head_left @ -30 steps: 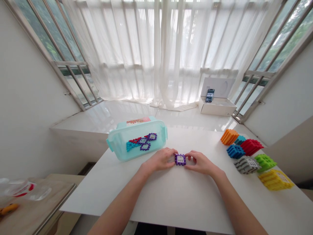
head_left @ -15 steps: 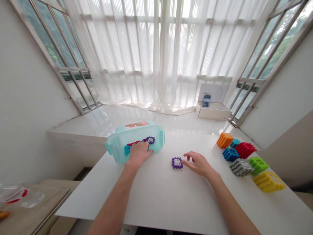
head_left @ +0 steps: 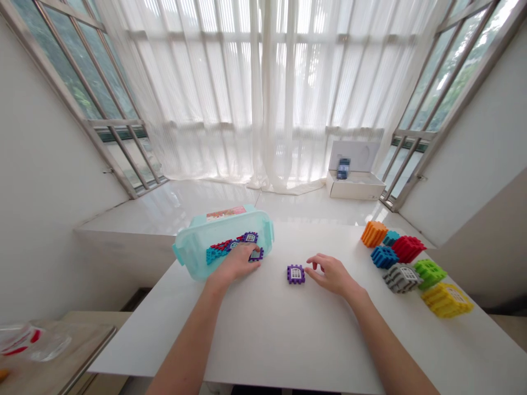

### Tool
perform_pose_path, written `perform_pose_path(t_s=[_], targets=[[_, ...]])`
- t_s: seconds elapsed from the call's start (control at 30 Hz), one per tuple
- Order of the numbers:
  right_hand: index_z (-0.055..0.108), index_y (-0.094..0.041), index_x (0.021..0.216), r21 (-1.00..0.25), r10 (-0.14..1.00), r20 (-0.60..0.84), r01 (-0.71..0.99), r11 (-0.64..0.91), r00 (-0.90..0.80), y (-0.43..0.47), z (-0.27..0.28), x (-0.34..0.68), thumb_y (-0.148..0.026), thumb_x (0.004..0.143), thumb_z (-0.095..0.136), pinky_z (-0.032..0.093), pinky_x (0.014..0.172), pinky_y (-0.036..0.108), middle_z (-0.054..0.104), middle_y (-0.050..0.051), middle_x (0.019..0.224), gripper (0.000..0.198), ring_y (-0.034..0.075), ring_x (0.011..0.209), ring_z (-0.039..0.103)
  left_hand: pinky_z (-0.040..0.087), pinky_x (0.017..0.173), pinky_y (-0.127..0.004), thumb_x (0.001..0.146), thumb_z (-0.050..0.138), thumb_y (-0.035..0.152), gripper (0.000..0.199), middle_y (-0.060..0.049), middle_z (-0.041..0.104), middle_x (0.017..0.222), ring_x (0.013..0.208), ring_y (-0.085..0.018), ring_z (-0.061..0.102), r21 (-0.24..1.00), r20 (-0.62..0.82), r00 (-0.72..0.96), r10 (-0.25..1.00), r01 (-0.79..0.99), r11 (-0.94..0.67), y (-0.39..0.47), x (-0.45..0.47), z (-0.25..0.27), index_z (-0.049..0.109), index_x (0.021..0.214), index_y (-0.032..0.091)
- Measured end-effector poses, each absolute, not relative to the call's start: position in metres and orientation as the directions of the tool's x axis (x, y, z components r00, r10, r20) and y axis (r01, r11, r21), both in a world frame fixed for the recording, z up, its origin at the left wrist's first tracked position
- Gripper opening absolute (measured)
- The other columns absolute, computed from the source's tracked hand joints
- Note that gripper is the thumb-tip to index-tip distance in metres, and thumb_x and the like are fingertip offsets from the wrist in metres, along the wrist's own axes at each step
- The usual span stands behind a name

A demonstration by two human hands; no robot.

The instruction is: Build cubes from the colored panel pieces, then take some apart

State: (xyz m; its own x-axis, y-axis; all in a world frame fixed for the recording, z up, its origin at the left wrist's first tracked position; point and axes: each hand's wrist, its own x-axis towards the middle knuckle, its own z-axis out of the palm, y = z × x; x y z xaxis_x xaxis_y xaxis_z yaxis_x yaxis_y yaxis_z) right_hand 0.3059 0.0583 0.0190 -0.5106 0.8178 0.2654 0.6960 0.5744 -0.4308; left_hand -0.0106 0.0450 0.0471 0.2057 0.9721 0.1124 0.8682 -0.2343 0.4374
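Observation:
My left hand [head_left: 236, 264] is at the near edge of a pale turquoise plastic bin [head_left: 187, 241], its fingers closed on a purple building tile [head_left: 257, 255]. Inside the bin lie more notched tiles: another purple one with a white window [head_left: 250, 237], red ones [head_left: 221, 247] and light blue ones [head_left: 212, 254]. On the white table, a purple window tile [head_left: 296, 274] lies flat just left of my right hand [head_left: 329, 273]. That hand's thumb and fingers are apart with nothing between them, the thumb tip close beside the tile.
Sorted tile stacks stand at the table's right: orange [head_left: 374, 234], red [head_left: 409, 249], blue [head_left: 384, 257], grey [head_left: 401, 278], green [head_left: 430, 274] and yellow [head_left: 447, 300]. An open white box [head_left: 356, 186] sits on the sill behind. A plastic bottle [head_left: 35, 341] lies at the lower left.
My left hand has drawn back toward the bin's near edge, and a purple tile now shows in its fingers. My right hand stays beside the tile on the table. The whole view has shifted slightly.

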Motion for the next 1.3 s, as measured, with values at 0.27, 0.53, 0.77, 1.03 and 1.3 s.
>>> perform_pose_path(t_s=[0.27, 0.53, 0.77, 1.03, 1.3], targets=[[0.067, -0.025, 0.098, -0.427, 0.820, 0.302, 0.701, 0.572, -0.486, 0.060, 0.018, 0.306, -0.043, 0.093, 0.051, 0.044, 0.066, 0.029, 0.067, 0.001, 0.084, 0.025, 0.014, 0.063, 0.058, 0.047, 0.083, -0.035, 0.072, 0.071, 0.035, 0.023, -0.005, 0.069, 0.097, 0.095, -0.028, 0.063, 0.389, 0.134, 0.228, 0.964, 0.883, -0.263, 0.044, -0.009, 0.051, 0.065, 0.091, 0.022], [0.062, -0.027, 0.113, -0.549, 0.772, 0.375, 0.548, 0.631, -0.514, 0.048, 0.026, 0.293, -0.042, 0.086, 0.065, 0.045, 0.063, 0.028, 0.065, 0.001, 0.090, 0.031, 0.012, 0.060, 0.049, 0.049, 0.086, -0.031, 0.081, 0.070, 0.034, 0.025, -0.005, 0.063, 0.110, 0.097, -0.020, 0.062, 0.529, 0.357, 0.434, 0.827, 0.635, -0.562, 0.030, 0.041, 0.049, 0.060, 0.101, 0.022], [0.063, -0.026, 0.111, -0.615, 0.752, 0.378, 0.461, 0.640, -0.539, 0.048, 0.019, 0.288, -0.040, 0.086, 0.064, 0.043, 0.057, 0.026, 0.065, 0.001, 0.087, 0.028, 0.011, 0.056, 0.045, 0.052, 0.087, -0.031, 0.082, 0.069, 0.029, 0.023, -0.006, 0.063, 0.112, 0.098, -0.019, 0.064, 0.535, 0.435, 0.455, 0.777, 0.563, -0.630, 0.025, 0.064, 0.035, 0.062, 0.103, 0.021], [0.062, -0.023, 0.109, -0.682, 0.793, 0.388, 0.433, 0.590, -0.470, 0.055, 0.020, 0.297, -0.032, 0.083, 0.065, 0.042, 0.054, 0.025, 0.065, 0.001, 0.087, 0.028, 0.009, 0.053, 0.040, 0.051, 0.095, -0.036, 0.083, 0.070, 0.030, 0.037, -0.007, 0.066, 0.118, 0.106, -0.021, 0.063, 0.609, 0.438, 0.440, 0.784, 0.497, -0.619, 0.033, 0.052, 0.036, 0.058, 0.116, 0.022], [0.064, -0.021, 0.106, -0.725, 0.817, 0.322, 0.431, 0.537, -0.478, 0.056, 0.022, 0.298, -0.033, 0.080, 0.066, 0.040, 0.052, 0.024, 0.064, 0.001, 0.085, 0.029, 0.009, 0.053, 0.038, 0.050, 0.092, -0.034, 0.087, 0.065, 0.025, 0.023, -0.005, 0.069, 0.110, 0.104, -0.020, 0.064, 0.630, 0.355, 0.457, 0.816, 0.528, -0.570, 0.034, 0.049, 0.037, 0.062, 0.109, 0.021]])
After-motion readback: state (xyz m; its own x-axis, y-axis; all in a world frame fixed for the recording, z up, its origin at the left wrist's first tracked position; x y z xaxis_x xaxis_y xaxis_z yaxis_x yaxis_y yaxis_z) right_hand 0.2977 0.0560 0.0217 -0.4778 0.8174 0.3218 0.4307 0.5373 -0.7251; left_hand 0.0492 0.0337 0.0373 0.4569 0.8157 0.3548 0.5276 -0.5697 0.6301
